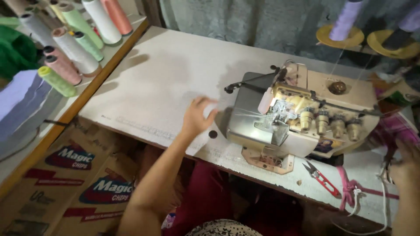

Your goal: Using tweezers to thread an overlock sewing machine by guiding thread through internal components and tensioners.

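Far left: a shelf (114,56) with a wooden edge is carrying thread cones (74,50) in pale green, pink, grey, white and salmon, lying tilted against one another; green and pale lilac fabric (17,94) is sitting beside them at the frame edge; below the shelf, brown cardboard cartons (76,179) are standing on the floor, each bearing a dark blue oval label with red stripes beneath.

Centre: a white, lightly textured worktable (153,87) is running diagonally across the view; a grey curtain is hanging behind it; the left hand (197,116) is resting on the tabletop just left of the machine, fingers spread and loosely curled, gripping nothing; a small dark hole in the table is sitting just beside that hand.

Right of centre: a cream overlock sewing machine (302,118) is standing on the table, its lamp lighting the needle area, four tension knobs lining its front; red-handled thread snips (321,177) are lying on the table just in front of it; pink cord and a white string are trailing near the table edge.

Far right: the right hand (407,164) is showing only partly at the frame edge; finger state cannot be told; above, lilac thread cones are standing on yellow discs (339,37).
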